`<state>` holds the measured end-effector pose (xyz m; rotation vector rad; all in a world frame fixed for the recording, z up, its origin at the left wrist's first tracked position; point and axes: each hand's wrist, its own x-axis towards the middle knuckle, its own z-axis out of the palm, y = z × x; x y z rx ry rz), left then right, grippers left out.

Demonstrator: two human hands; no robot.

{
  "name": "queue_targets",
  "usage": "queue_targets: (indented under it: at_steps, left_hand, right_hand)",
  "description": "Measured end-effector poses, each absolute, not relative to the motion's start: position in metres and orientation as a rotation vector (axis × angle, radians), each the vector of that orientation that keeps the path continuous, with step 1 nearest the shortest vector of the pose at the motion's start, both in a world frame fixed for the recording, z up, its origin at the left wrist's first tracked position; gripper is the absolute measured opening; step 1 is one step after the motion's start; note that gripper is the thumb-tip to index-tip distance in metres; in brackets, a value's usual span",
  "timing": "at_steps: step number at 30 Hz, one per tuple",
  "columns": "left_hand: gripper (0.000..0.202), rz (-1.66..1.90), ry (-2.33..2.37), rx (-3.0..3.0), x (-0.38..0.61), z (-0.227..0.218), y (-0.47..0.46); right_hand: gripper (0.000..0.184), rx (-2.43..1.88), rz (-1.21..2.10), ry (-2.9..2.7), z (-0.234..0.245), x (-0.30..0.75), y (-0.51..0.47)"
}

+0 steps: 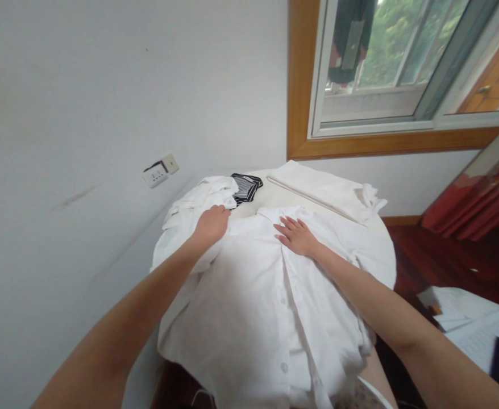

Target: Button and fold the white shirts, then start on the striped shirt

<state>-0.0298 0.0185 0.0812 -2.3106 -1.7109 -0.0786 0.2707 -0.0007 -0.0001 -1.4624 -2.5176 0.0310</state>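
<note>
A white buttoned shirt [266,307] lies spread front-up over a small round table [266,196], its hem hanging off the near edge. My left hand [211,224] is curled on the shirt's left shoulder, fingers closed over the fabric. My right hand [296,236] lies flat with fingers stretched out on the shirt just below the collar, right of the button placket.
A folded white garment [321,190] lies at the table's far right and a crumpled white one [202,196] at the far left. A black striped cloth [246,187] sits between them. A wall socket [159,170], a window [386,62], red floor and papers [475,324] surround the table.
</note>
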Motion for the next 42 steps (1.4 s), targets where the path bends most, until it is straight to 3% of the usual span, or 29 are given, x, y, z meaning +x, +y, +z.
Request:
queue_targets:
  at_steps: [4, 10, 16, 21, 32, 42]
  left_hand:
    - [0.046, -0.349, -1.606, -2.497, 0.003, 0.043, 0.017]
    - [0.054, -0.308, -1.717, -2.438, 0.013, -0.005, 0.0]
    - [0.055, -0.304, -1.572, -2.46, 0.019, 0.004, -0.016]
    - [0.057, -0.215, -1.801, -2.441, 0.019, -0.001, -0.012]
    - [0.055, -0.137, -1.778, -2.547, -0.004, 0.011, 0.017]
    - [0.053, -0.834, -1.513, -2.731, 0.086, 0.032, 0.044]
  right_hand:
    - [0.058, -1.467, 0.027, -2.513, 0.0, 0.271, 0.0]
    - [0.057, -1.483, 0.034, -2.525, 0.0, 0.27, 0.0]
    - [0.058, -1.463, 0.024, -2.506, 0.0, 0.27, -0.003]
    - [0.057, -1.483, 0.035, -2.51, -0.001, 0.27, -0.001]
    - [0.059, -1.572, 0.154, -2.554, 0.008, 0.267, 0.0]
    - [0.056, -1.504, 0.201, -2.531, 0.009, 0.254, -0.009]
